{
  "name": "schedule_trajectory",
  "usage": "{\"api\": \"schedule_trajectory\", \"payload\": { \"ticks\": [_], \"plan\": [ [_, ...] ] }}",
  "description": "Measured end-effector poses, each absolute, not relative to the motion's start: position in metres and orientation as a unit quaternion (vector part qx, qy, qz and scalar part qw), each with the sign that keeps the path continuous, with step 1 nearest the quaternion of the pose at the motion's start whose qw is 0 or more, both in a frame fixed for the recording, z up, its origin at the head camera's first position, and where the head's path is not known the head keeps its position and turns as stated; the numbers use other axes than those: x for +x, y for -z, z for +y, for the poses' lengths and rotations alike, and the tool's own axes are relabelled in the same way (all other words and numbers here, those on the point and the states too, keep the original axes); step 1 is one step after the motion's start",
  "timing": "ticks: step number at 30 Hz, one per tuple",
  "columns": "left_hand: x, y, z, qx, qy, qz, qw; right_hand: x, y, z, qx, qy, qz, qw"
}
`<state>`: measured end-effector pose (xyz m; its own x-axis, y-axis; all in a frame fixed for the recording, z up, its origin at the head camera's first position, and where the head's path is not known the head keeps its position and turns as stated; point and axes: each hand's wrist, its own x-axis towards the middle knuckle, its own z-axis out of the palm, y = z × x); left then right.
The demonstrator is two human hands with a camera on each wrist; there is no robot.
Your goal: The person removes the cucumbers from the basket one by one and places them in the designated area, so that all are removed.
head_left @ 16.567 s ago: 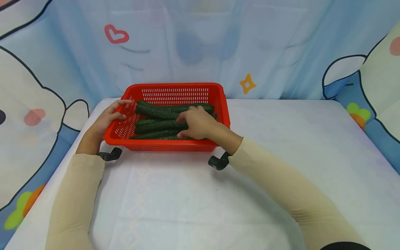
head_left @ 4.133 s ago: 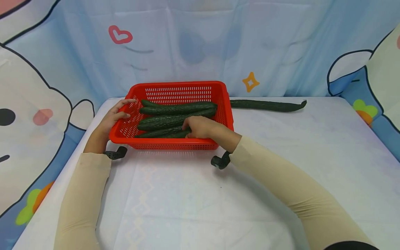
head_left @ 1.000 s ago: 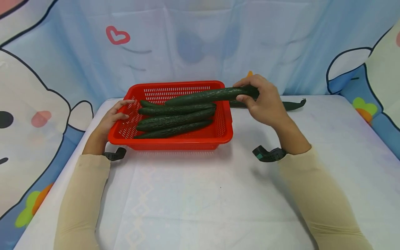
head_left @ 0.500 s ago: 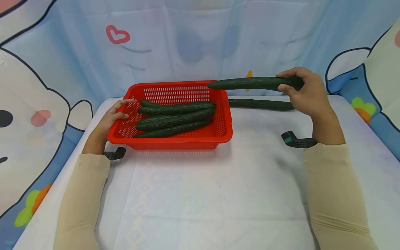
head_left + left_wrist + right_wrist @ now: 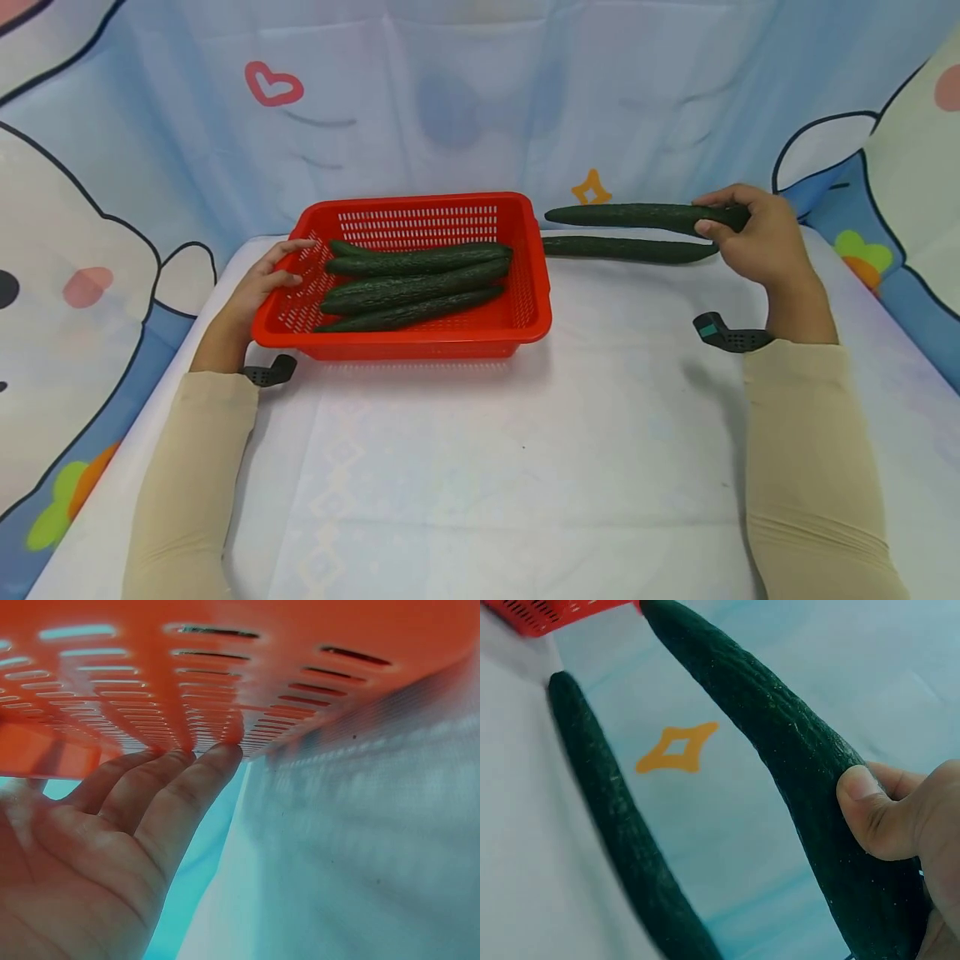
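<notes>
My right hand (image 5: 765, 237) grips one end of a dark green cucumber (image 5: 637, 216), thumb on the near side. It is held level above the back right of the table, its other end pointing left. Just below and in front, a second cucumber (image 5: 622, 249) lies on the cloth, its right end hidden by my hand. The right wrist view has the held cucumber (image 5: 780, 727) and the lying one (image 5: 622, 817) apart. My left hand (image 5: 251, 292) holds the left rim of a red plastic basket (image 5: 412, 346), thumb inside, fingers (image 5: 191, 787) against its slotted outer wall. Several cucumbers (image 5: 420, 287) lie in the basket.
White cloth (image 5: 487, 467) covers the table. A printed blue curtain (image 5: 480, 100) hangs along its back edge, close behind the basket and the cucumbers.
Earlier all the visible cucumbers lay in the basket; one then lay on the table. My right hand has lifted another out, carried it right and lowered it slightly. The left hand stays at the rim.
</notes>
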<state>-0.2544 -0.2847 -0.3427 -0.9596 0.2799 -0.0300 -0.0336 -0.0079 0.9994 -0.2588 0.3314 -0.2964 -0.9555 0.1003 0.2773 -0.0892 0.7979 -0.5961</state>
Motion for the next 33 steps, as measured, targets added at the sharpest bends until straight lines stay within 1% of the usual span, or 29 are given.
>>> {"api": "schedule_trajectory", "payload": {
  "ticks": [5, 8, 11, 20, 24, 33],
  "plan": [
    [-0.253, 0.345, -0.286, 0.101, -0.716, 0.681, 0.113, -0.264, 0.306, 0.329, 0.039, -0.315, -0.943, 0.103],
    [-0.252, 0.344, -0.285, 0.096, -0.712, 0.687, 0.108, -0.267, 0.313, 0.326, 0.046, -0.31, -0.946, 0.08],
    [-0.251, 0.343, -0.283, 0.086, -0.705, 0.697, 0.103, -0.271, 0.32, 0.322, 0.045, -0.307, -0.948, 0.068],
    [-0.254, 0.341, -0.283, 0.085, -0.702, 0.699, 0.105, -0.279, 0.339, 0.315, 0.067, -0.293, -0.952, 0.051],
    [-0.255, 0.342, -0.284, 0.088, -0.702, 0.699, 0.104, -0.281, 0.343, 0.313, 0.06, -0.288, -0.955, 0.044],
    [-0.254, 0.342, -0.283, 0.073, -0.699, 0.704, 0.099, -0.283, 0.349, 0.311, 0.043, -0.272, -0.96, 0.052]
  ]
}}
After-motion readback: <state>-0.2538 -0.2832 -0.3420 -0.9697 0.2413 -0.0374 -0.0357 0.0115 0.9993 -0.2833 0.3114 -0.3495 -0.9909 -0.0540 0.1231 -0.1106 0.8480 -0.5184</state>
